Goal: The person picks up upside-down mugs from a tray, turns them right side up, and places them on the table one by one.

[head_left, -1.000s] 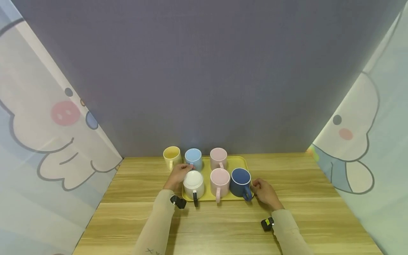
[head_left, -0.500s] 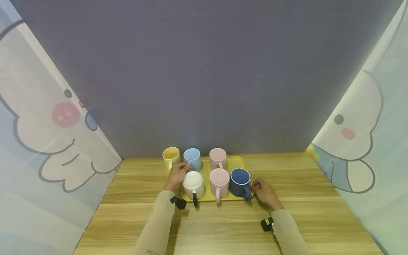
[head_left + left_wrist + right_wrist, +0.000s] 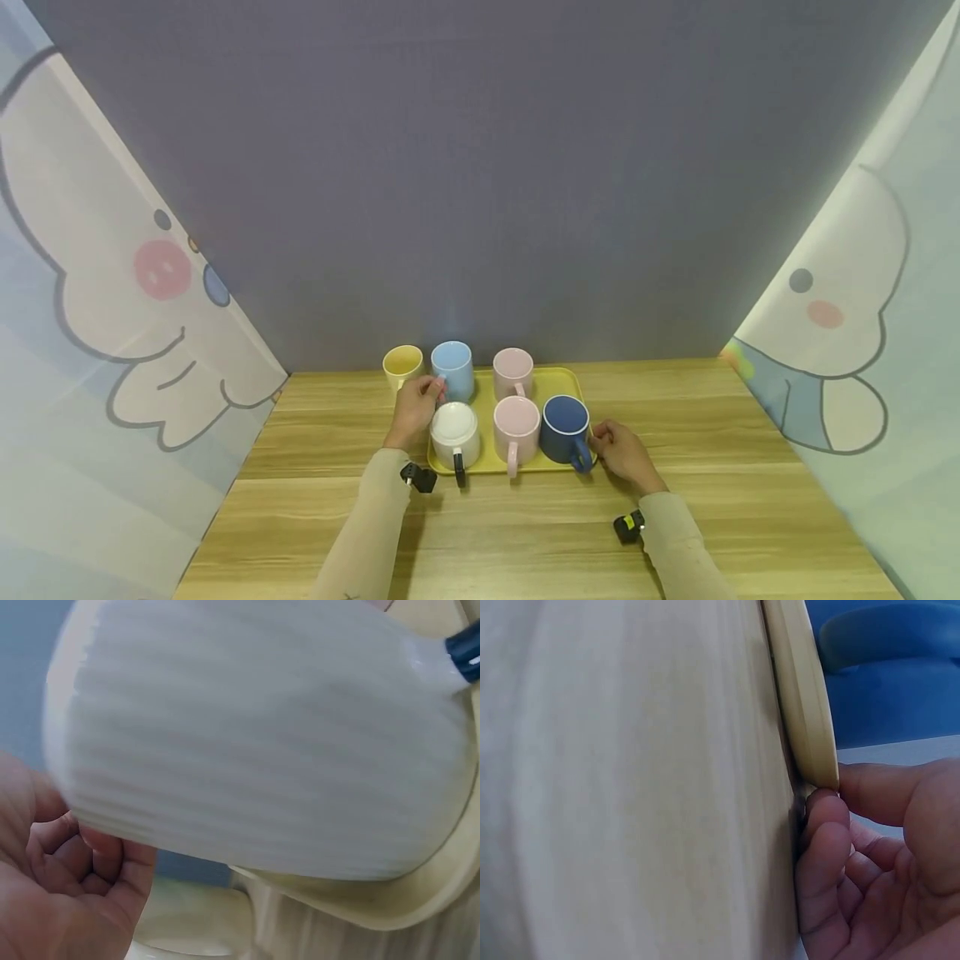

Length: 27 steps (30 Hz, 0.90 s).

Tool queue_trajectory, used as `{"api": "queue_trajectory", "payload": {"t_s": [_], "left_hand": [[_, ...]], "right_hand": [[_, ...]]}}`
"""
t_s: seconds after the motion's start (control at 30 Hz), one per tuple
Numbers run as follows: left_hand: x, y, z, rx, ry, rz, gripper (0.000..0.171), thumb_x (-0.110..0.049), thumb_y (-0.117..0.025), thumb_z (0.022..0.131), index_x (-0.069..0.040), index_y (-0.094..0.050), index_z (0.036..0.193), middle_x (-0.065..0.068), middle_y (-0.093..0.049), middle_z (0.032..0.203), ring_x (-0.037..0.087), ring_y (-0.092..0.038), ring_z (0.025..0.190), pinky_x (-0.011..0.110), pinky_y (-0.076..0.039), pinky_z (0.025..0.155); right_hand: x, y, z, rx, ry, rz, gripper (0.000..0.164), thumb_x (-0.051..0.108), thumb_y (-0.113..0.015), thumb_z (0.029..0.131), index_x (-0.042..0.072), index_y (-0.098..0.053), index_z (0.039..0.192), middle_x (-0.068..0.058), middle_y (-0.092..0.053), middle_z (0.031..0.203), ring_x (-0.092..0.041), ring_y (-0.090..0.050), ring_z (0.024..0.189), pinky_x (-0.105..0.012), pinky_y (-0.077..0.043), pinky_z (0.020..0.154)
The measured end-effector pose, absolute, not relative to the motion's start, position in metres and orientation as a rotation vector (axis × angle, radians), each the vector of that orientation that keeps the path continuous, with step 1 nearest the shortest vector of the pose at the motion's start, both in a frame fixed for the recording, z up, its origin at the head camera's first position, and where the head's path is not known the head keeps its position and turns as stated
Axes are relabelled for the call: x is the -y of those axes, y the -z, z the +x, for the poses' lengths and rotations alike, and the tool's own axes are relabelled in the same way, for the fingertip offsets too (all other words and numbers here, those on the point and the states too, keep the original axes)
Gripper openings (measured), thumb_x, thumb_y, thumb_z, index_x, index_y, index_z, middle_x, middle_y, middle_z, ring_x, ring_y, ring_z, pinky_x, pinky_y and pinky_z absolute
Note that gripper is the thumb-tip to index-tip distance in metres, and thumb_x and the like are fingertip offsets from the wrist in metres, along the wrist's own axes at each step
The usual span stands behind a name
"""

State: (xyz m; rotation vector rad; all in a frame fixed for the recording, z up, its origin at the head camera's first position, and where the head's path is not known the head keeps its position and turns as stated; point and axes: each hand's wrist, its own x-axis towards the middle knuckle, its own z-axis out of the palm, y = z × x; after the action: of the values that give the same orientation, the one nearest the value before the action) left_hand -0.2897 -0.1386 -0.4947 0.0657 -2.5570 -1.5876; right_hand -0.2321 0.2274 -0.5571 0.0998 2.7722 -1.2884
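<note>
My left hand (image 3: 414, 408) pinches the handle of the light blue mug (image 3: 452, 367) at the back left of the yellow tray (image 3: 551, 380). In the left wrist view its fingers are curled, and a white mug (image 3: 262, 742) hides most of the blue one. That white mug has a dark handle and stands at the tray's front left. My right hand (image 3: 622, 454) pinches the tray's right edge, with the thumb on the rim (image 3: 810, 727) and a finger under it. Beside it stands a dark blue mug (image 3: 566, 429), its handle turned toward me.
Two pink mugs, a front one (image 3: 517, 429) and a back one (image 3: 513, 372), stand in the tray's middle. A yellow mug (image 3: 402, 364) is on the wooden table (image 3: 510, 533), left of the tray. A grey panel (image 3: 480, 183) rises behind.
The light blue mug has shifted slightly left and then up in the head view, together with my left hand. My right hand stays at the tray's edge.
</note>
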Motion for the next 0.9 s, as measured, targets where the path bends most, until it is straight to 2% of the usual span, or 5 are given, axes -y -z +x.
{"api": "queue_trajectory", "payload": {"t_s": [0.17,0.4,0.7,0.9], "left_hand": [[0.138,0.485,-0.288,2.488,1.653,0.039,0.031,-0.026,-0.053,0.099,-0.002,-0.067,0.085,0.014,-0.064,0.079,0.035,-0.059,0.082,0.027,-0.042,0.066],[0.137,0.469,-0.286,2.469,1.626,-0.012,0.03,-0.024,-0.054,0.098,-0.001,-0.066,0.085,0.01,-0.062,0.076,0.021,-0.056,0.073,0.026,-0.044,0.064],[0.135,0.459,-0.281,2.466,1.568,-0.025,0.03,-0.025,-0.054,0.099,-0.003,-0.065,0.081,0.006,-0.06,0.073,0.015,-0.052,0.068,0.025,-0.043,0.063],[0.134,0.453,-0.279,2.42,1.623,-0.05,0.03,-0.025,-0.053,0.099,-0.003,-0.065,0.081,0.006,-0.059,0.074,0.016,-0.052,0.069,0.027,-0.044,0.064]], "right_hand": [[-0.227,0.556,-0.232,-2.773,1.29,0.107,0.017,0.02,-0.057,0.095,0.004,-0.059,0.1,-0.003,-0.059,0.073,-0.014,-0.055,0.065,-0.028,-0.042,0.059],[-0.228,0.556,-0.232,-2.775,1.308,0.107,0.017,0.019,-0.057,0.094,0.003,-0.06,0.101,-0.004,-0.058,0.073,-0.016,-0.055,0.065,-0.029,-0.042,0.059],[-0.228,0.556,-0.231,-2.771,1.316,0.103,0.015,0.016,-0.058,0.094,0.002,-0.059,0.1,-0.004,-0.059,0.073,-0.015,-0.055,0.064,-0.029,-0.042,0.058],[-0.227,0.555,-0.23,-2.765,1.315,0.116,0.015,0.018,-0.058,0.094,0.004,-0.059,0.099,-0.004,-0.058,0.072,-0.015,-0.054,0.063,-0.028,-0.042,0.058]]}}
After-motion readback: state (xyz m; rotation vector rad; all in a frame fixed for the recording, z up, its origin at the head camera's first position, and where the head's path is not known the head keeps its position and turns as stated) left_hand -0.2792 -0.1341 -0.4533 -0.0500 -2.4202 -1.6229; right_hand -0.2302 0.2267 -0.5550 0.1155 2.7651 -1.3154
